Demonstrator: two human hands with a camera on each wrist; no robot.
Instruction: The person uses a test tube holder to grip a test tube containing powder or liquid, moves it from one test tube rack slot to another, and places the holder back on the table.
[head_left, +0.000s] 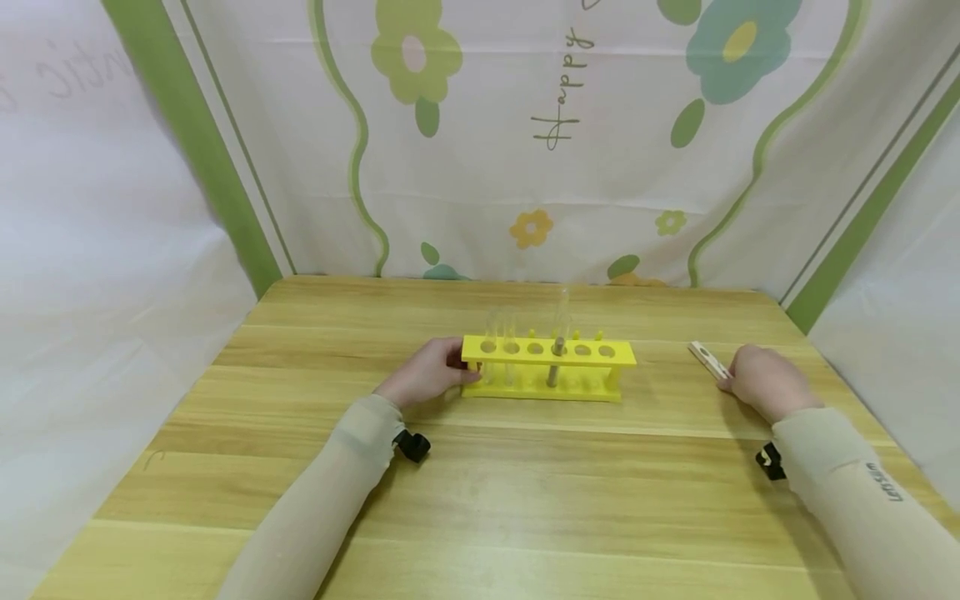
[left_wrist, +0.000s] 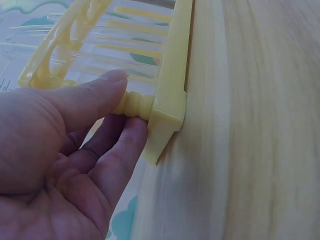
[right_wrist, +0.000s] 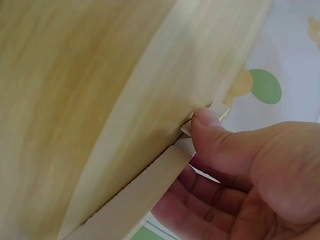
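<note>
A yellow test tube rack [head_left: 551, 350] stands upright on the table. My left hand [head_left: 431, 371] grips its left end; in the left wrist view the thumb [left_wrist: 95, 95] and fingers pinch the ridged end post [left_wrist: 134, 104]. Two clear test tubes [head_left: 501, 321] stand in the rack's left holes. A third tube [head_left: 559, 342], dark in its lower part, stands right of its middle and rises higher. Off to the right, my right hand [head_left: 768, 379] pinches a pale wooden test tube clamp [head_left: 707, 359], seen close up as a flat bar [right_wrist: 135, 192] low over or on the table.
The wood-grain table [head_left: 525, 500] reaches back to a flowered curtain [head_left: 480, 167]. White cloth with green bands hangs at the left [head_left: 112, 250] and right [head_left: 900, 275]. Black wrist mounts sit on both sleeves.
</note>
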